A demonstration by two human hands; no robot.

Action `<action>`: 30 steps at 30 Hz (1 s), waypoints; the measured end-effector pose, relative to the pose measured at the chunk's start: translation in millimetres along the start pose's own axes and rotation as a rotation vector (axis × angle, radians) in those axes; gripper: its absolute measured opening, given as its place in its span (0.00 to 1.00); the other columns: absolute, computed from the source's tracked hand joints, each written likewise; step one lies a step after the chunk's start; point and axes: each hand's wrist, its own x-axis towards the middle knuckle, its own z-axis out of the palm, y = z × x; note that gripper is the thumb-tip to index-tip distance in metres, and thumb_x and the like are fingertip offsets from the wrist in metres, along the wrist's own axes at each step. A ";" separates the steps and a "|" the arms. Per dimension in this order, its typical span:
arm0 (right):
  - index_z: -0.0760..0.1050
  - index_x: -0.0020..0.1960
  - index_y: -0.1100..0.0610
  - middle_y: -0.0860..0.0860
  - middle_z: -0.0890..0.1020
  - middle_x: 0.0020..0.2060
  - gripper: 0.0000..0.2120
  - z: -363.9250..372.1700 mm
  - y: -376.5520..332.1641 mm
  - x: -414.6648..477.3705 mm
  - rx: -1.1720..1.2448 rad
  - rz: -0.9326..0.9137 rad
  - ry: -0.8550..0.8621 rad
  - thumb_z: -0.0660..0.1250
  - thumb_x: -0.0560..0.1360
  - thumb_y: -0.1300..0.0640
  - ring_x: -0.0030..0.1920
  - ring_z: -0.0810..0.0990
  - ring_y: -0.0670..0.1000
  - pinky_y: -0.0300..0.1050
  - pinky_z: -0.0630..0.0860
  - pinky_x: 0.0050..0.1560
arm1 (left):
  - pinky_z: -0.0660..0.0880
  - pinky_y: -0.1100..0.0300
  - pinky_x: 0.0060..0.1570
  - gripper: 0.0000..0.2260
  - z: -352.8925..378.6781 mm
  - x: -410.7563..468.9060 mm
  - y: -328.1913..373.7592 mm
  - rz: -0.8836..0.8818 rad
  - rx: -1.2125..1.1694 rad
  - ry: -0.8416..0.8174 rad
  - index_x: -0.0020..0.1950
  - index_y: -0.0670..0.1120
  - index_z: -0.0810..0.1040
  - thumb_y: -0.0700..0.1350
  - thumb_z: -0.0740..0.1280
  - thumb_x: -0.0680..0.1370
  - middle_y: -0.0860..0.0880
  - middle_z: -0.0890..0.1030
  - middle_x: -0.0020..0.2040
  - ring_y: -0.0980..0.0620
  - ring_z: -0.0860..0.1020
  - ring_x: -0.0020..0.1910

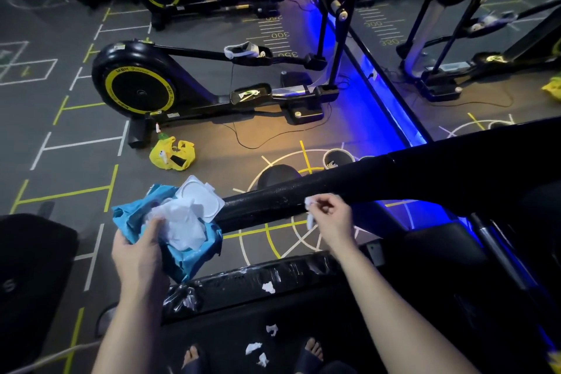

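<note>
Gym floor [76,161] — left hand [142,247] grips wipes pack [185,255], right hand [329,215] pinches wipe [309,202].

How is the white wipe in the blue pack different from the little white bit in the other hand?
The wipe is big and bunched, sticking out of the wipes pack that the left hand holds. The scrap is tiny, pinched by the right hand. Both are white.
</note>
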 end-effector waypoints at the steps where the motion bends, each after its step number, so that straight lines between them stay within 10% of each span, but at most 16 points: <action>1: 0.79 0.42 0.56 0.60 0.80 0.37 0.08 -11.9 -2.0 5.0 -0.008 -0.013 0.086 0.71 0.76 0.68 0.28 0.80 0.47 0.43 0.76 0.40 | 0.80 0.62 0.30 0.13 -1.4 -1.4 0.4 -0.012 -0.024 0.007 0.65 0.48 0.79 0.38 0.70 0.81 0.49 0.84 0.51 0.57 0.83 0.37; 6: 0.81 0.46 0.52 0.48 0.78 0.48 0.09 -35.2 -5.4 37.4 -0.117 -0.096 0.352 0.68 0.77 0.65 0.46 0.83 0.51 0.44 0.80 0.49 | 0.81 0.60 0.31 0.13 -1.9 -3.6 2.7 -0.040 -0.032 -0.012 0.65 0.48 0.79 0.38 0.70 0.81 0.48 0.84 0.50 0.56 0.84 0.36; 10: 0.83 0.46 0.56 0.46 0.78 0.46 0.09 -10.8 -8.5 33.6 -0.283 -0.213 0.243 0.68 0.75 0.67 0.47 0.81 0.52 0.28 0.71 0.46 | 0.82 0.59 0.33 0.10 -2.4 -4.9 0.3 -0.041 -0.019 -0.023 0.58 0.51 0.80 0.38 0.71 0.81 0.48 0.85 0.51 0.51 0.84 0.41; 17: 0.82 0.42 0.46 0.44 0.79 0.48 0.13 41.5 -0.6 6.4 -0.152 -0.158 -0.063 0.67 0.73 0.64 0.43 0.84 0.55 0.55 0.82 0.45 | 0.81 0.59 0.29 0.14 -4.7 -9.2 3.0 -0.063 -0.017 -0.009 0.67 0.45 0.78 0.38 0.70 0.82 0.45 0.84 0.53 0.54 0.85 0.36; 21: 0.81 0.48 0.56 0.53 0.82 0.49 0.10 48.5 -4.5 -8.8 -0.091 -0.051 -0.204 0.66 0.77 0.68 0.43 0.83 0.42 0.39 0.79 0.47 | 0.82 0.58 0.30 0.15 -3.4 -10.5 0.1 -0.076 -0.029 -0.005 0.69 0.46 0.78 0.39 0.71 0.82 0.45 0.84 0.53 0.51 0.84 0.40; 30: 0.84 0.50 0.48 0.52 0.82 0.53 0.19 -10.0 16.5 -1.7 0.044 0.007 0.167 0.64 0.78 0.71 0.47 0.85 0.46 0.44 0.83 0.47 | 0.83 0.55 0.33 0.12 -12.5 -9.5 -7.0 -0.084 -0.080 0.038 0.61 0.51 0.80 0.37 0.70 0.81 0.50 0.85 0.49 0.55 0.85 0.36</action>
